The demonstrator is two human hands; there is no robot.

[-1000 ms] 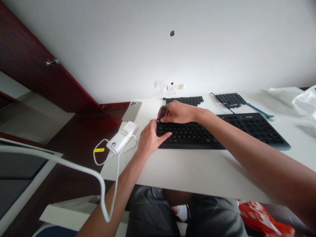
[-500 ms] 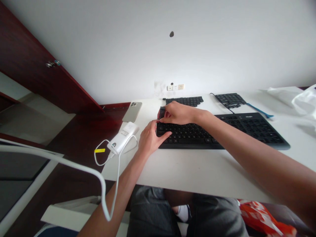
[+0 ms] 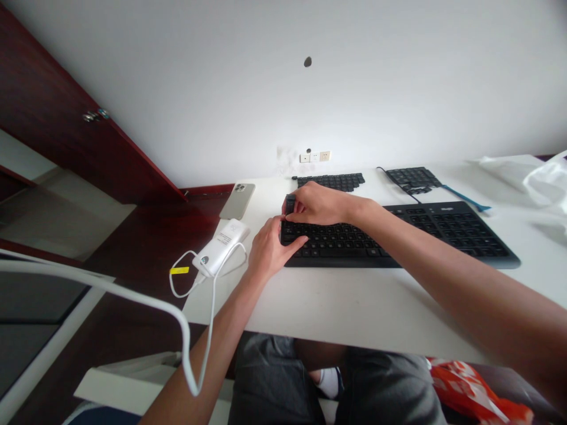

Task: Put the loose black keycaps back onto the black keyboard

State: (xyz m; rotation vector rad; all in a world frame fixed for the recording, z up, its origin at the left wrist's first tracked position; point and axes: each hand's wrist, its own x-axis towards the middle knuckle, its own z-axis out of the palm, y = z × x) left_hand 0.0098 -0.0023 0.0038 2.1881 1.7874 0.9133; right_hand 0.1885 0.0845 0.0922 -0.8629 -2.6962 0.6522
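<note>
A black keyboard (image 3: 348,239) lies on the white desk (image 3: 336,295). My left hand (image 3: 269,245) holds its left end, thumb stretched over the lower keys and the other fingers along the side edge. Above that same corner, my right hand (image 3: 316,203) is closed around a small dark tool (image 3: 290,203), pinched upright between the fingers. The tool's lower end meets the top left keys, but what it touches there is hidden by my fingers. Both hands' fingertips almost meet at this corner. My right forearm crosses over the middle of the keyboard.
Behind the keyboard lie rows of loose black keycaps (image 3: 339,181) and another group of keycaps (image 3: 410,176), with a blue-handled brush (image 3: 467,198) beside them. A phone (image 3: 238,200) and a white power bank (image 3: 221,245) with a cable are left. A white plastic bag (image 3: 543,180) sits right.
My right hand and the dark tool have dipped very slightly toward the keys. My left hand and the keyboard stay in place.
</note>
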